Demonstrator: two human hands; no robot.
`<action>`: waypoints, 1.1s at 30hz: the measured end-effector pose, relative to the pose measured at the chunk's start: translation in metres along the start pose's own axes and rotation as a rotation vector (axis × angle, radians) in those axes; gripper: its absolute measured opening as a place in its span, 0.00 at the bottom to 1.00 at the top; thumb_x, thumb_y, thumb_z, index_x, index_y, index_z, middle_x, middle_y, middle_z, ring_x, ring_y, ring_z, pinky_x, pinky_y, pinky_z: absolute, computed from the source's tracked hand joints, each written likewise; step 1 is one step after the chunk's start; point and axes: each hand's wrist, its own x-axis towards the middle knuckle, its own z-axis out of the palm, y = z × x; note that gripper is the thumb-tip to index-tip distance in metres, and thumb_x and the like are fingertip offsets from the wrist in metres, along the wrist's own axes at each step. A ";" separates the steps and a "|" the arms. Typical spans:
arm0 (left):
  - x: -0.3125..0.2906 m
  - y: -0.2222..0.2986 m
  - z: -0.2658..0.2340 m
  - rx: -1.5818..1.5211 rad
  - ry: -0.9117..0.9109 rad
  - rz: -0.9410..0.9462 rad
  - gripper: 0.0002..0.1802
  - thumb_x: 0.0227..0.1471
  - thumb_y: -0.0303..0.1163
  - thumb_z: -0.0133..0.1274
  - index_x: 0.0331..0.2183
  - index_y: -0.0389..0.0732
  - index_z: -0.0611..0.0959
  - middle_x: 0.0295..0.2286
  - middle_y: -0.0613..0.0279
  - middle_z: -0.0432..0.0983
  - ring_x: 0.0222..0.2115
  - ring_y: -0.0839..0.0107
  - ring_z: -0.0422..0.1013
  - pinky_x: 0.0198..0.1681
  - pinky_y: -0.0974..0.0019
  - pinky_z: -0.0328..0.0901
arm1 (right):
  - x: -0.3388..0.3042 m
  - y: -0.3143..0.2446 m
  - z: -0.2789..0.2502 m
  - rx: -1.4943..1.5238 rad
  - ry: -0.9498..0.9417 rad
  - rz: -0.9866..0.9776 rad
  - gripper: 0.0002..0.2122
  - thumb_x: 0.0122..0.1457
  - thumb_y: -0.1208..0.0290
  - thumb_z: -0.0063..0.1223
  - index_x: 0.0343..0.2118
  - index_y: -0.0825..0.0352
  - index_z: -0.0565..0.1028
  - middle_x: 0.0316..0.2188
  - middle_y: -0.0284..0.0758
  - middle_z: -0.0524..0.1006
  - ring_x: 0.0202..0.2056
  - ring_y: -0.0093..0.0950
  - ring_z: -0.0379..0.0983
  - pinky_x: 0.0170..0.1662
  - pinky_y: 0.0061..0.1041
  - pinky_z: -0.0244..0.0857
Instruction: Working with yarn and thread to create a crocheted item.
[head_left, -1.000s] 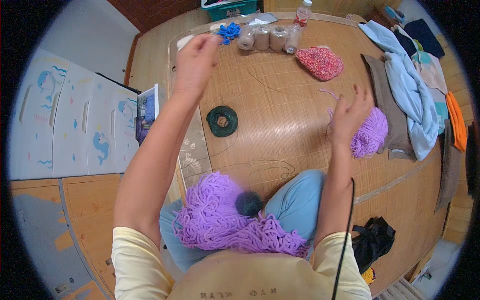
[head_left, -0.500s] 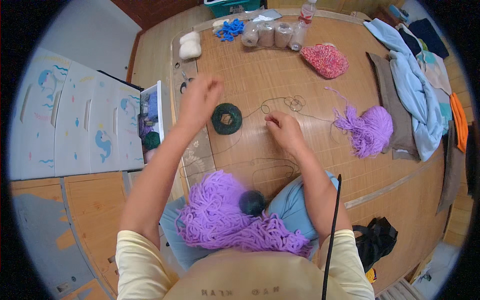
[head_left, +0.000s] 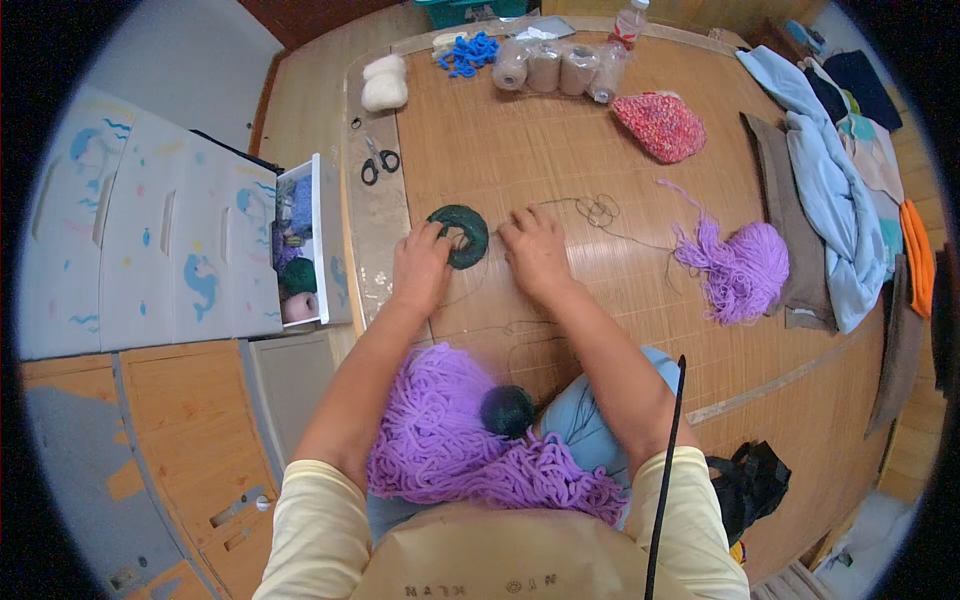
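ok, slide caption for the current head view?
Left hand at the edge of a dark green yarn ring, right hand beside it over a brown mat.

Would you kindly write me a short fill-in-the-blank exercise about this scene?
1. The ____ hand touches the dark green yarn ring.
2. The scissors are ____-handled.
3. The heap of yarn beside the dark green ball is ____.
4. The bottle stands to the ____ of the blue yarn.

Missing words: left; black; purple; right.

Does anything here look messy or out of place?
Yes: the thin dark thread lies in jumbled loops to the right of the right hand, unlike the neatly wound green yarn ring. The white drawer on the left also stands open.
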 end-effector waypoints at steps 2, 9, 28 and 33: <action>0.002 -0.005 0.001 0.011 -0.029 -0.021 0.22 0.38 0.25 0.60 0.40 0.40 0.77 0.49 0.53 0.66 0.52 0.52 0.60 0.54 0.52 0.57 | 0.000 0.004 0.009 -0.023 0.008 -0.021 0.11 0.50 0.73 0.52 0.37 0.63 0.77 0.48 0.42 0.70 0.55 0.41 0.62 0.54 0.41 0.57; 0.022 -0.032 -0.021 -0.155 -0.194 0.230 0.18 0.41 0.29 0.59 0.38 0.39 0.76 0.43 0.53 0.70 0.48 0.54 0.64 0.50 0.54 0.60 | 0.018 0.017 0.014 0.067 -0.079 0.016 0.06 0.52 0.73 0.50 0.32 0.65 0.74 0.39 0.41 0.74 0.44 0.41 0.69 0.44 0.41 0.62; 0.100 -0.030 -0.042 -1.199 -0.950 -0.222 0.17 0.56 0.41 0.48 0.39 0.39 0.80 0.32 0.65 0.76 0.31 0.75 0.70 0.35 0.74 0.64 | 0.030 0.076 -0.052 1.087 -0.207 0.419 0.05 0.61 0.73 0.48 0.36 0.67 0.72 0.26 0.24 0.70 0.28 0.15 0.65 0.32 0.16 0.62; 0.101 -0.040 0.009 -0.442 0.095 -0.026 0.20 0.55 0.44 0.48 0.33 0.34 0.81 0.25 0.56 0.77 0.27 0.63 0.74 0.32 0.61 0.65 | 0.031 0.095 -0.041 0.544 -0.025 0.412 0.07 0.59 0.72 0.50 0.38 0.66 0.74 0.28 0.33 0.76 0.29 0.27 0.72 0.34 0.24 0.65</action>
